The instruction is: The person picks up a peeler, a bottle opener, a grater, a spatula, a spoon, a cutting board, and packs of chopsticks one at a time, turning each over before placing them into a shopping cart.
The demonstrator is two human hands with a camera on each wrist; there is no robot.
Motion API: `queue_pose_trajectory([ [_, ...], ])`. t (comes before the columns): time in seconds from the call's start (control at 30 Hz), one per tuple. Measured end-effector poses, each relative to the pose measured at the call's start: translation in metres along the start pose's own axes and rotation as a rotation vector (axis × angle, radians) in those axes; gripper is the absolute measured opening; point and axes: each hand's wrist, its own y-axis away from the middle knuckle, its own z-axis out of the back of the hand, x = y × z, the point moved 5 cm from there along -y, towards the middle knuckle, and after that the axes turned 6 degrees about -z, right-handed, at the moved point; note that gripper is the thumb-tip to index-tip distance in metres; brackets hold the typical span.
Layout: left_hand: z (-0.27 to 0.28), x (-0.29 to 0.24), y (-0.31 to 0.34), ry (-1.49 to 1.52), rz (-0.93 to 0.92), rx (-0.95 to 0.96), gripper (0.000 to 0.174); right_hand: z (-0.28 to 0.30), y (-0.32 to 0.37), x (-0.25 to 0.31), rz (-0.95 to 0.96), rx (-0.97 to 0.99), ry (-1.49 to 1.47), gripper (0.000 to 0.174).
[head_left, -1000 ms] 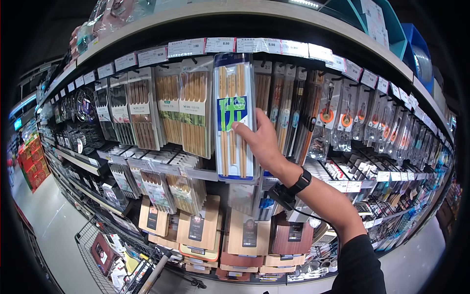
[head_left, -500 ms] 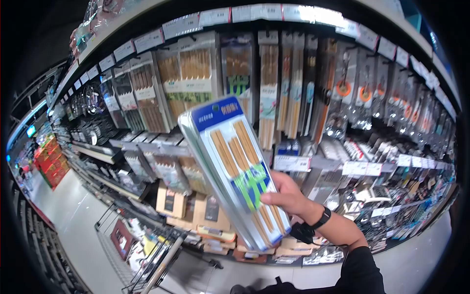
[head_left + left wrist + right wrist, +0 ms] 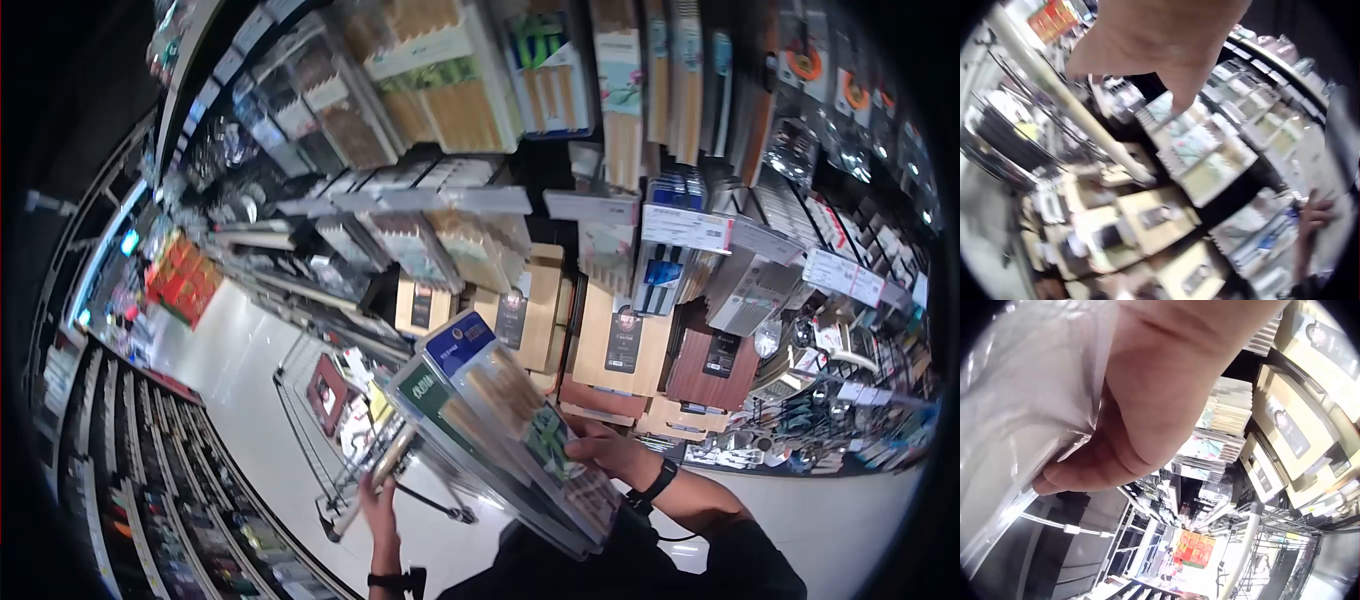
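In the head view my right hand (image 3: 610, 455) grips the edge of a blue-topped chopstick pack (image 3: 515, 400), with a green-topped pack (image 3: 455, 425) behind it, both tilted. The right wrist view has my fingers and thumb (image 3: 1154, 406) pinching clear plastic packaging (image 3: 1022, 406). My left hand (image 3: 378, 515) is raised beside the cart's handle (image 3: 392, 452), holding nothing that I can see; in the left wrist view this hand (image 3: 1154, 50) hangs at the top, apart from the handle (image 3: 1069, 103). Its fingertips are partly hidden.
A wire cart (image 3: 300, 410) with goods inside stands left of the packs. Cutting boards (image 3: 625, 345) fill the lower shelf, and hanging chopstick packs (image 3: 445, 75) line the rack above. Pale floor (image 3: 245, 350) runs along the aisle towards red boxes (image 3: 182, 280).
The held packs have come down and away from the rack in my right hand, and the green-topped one now shows. My left hand has come into the head view beside the cart's handle. The view has tilted down.
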Motion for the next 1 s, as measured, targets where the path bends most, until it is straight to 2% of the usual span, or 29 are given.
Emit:
queue_pose_trajectory([
  [0.07,-0.072,-0.066,0.025,0.613,0.112,0.380,0.079,-0.003,-0.015,-0.013,-0.062,0.013,0.072,0.060],
  [0.13,-0.114,-0.095,0.054,0.949,0.098,0.697,0.089,-0.006,-0.029,-0.027,-0.044,0.054,0.024,0.058],
  [0.2,-0.136,-0.094,0.077,1.128,0.333,0.707,0.087,-0.020,-0.034,-0.033,-0.077,0.077,0.010,0.054],
  [0.23,-0.143,-0.141,0.079,0.868,0.295,0.498,0.083,-0.021,-0.035,-0.036,-0.076,0.010,0.131,0.052],
  [0.27,-0.150,-0.133,0.078,1.026,0.332,0.533,0.075,-0.020,-0.037,-0.035,-0.069,-0.058,0.254,0.051],
  [0.33,-0.152,-0.126,0.073,1.097,0.439,0.583,0.071,-0.018,-0.040,-0.033,-0.068,-0.044,0.313,0.050],
  [0.37,-0.148,-0.123,0.068,1.100,0.447,0.574,0.071,-0.013,-0.042,-0.031,-0.014,-0.105,0.483,0.049],
  [0.4,-0.145,-0.119,0.066,1.189,0.558,0.596,0.065,-0.010,-0.045,-0.030,0.041,-0.169,0.651,0.048],
  [0.43,-0.142,-0.116,0.064,1.276,0.671,0.618,0.060,-0.013,-0.048,-0.035,-0.005,-0.152,0.420,0.046],
  [0.57,-0.128,-0.113,0.033,1.172,0.630,0.545,0.050,-0.019,-0.068,-0.044,0.012,-0.192,0.372,0.044],
  [0.63,-0.121,-0.119,0.013,0.980,0.486,0.532,0.043,-0.024,-0.083,-0.045,0.020,-0.302,0.212,0.032],
  [0.67,-0.117,-0.115,0.005,0.991,0.495,0.526,0.043,-0.027,-0.091,-0.047,0.007,-0.306,0.218,0.032],
  [0.73,-0.102,-0.103,-0.014,0.688,0.375,0.509,0.043,-0.029,-0.111,-0.055,-0.036,-0.324,0.055,0.033],
  [0.8,-0.084,-0.092,-0.035,0.689,0.408,0.467,0.042,-0.017,-0.131,-0.070,-0.103,-0.287,0.005,0.034],
  [0.87,-0.065,-0.084,-0.059,0.847,0.527,0.364,0.042,-0.013,-0.152,-0.070,-0.065,-0.371,-0.156,0.033],
  [0.9,-0.053,-0.093,-0.072,0.929,0.522,0.366,0.042,-0.013,-0.160,-0.065,-0.038,-0.445,-0.161,0.034],
  [0.93,-0.044,-0.087,-0.085,0.956,0.475,0.387,0.043,-0.018,-0.170,-0.060,-0.052,-0.444,-0.152,0.034],
  [1.0,-0.024,-0.061,-0.105,0.911,0.437,0.345,0.043,-0.029,-0.192,-0.040,0.096,-0.374,-0.177,0.039],
])
